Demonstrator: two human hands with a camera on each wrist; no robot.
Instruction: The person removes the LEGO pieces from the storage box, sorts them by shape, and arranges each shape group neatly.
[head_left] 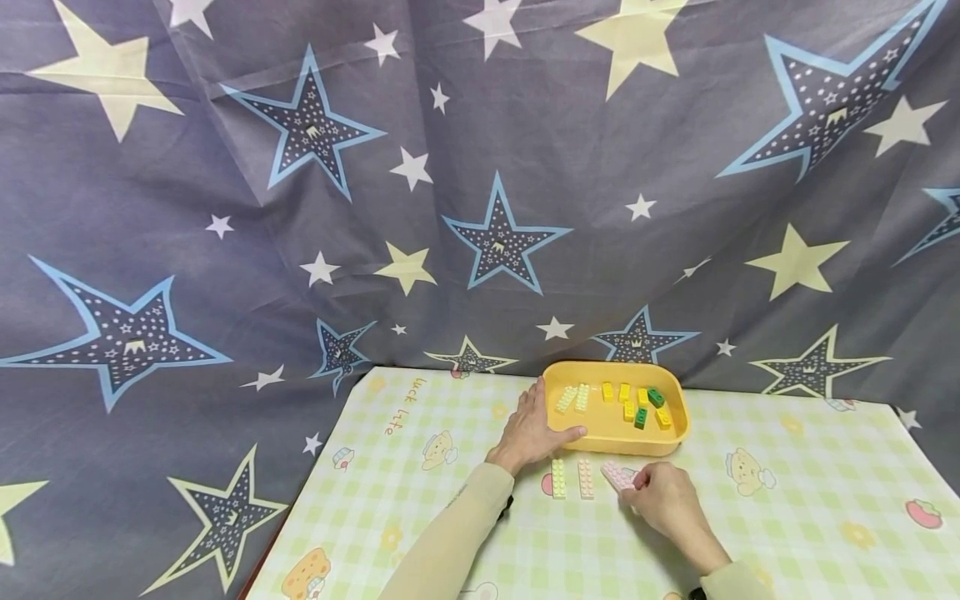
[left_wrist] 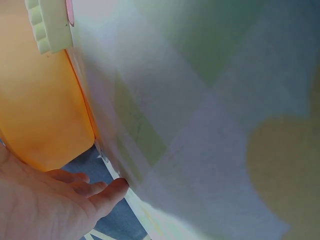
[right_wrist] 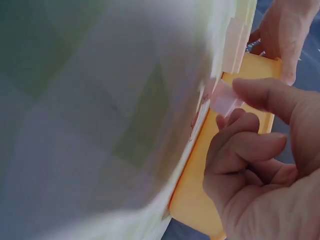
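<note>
My right hand (head_left: 666,498) pinches a pink toy building brick (head_left: 617,475) between thumb and fingers; the brick lies slantwise on the table in front of the yellow bin (head_left: 622,446). In the right wrist view, the thumb and curled fingers close on the pink brick (right_wrist: 224,99). My left hand (head_left: 529,427) rests at the bin's left end, fingers along the outer side and thumb stretched over the front rim. A pale green brick (head_left: 558,479) and a peach-pink brick (head_left: 586,479) stand side by side, left of the pink one.
Inside the bin are two long pale bricks (head_left: 582,398), several small yellow bricks (head_left: 625,392) and two green bricks (head_left: 641,417). A checked cloth (head_left: 810,517) with cartoon prints covers the table. Behind it hangs a star-patterned curtain (head_left: 570,275).
</note>
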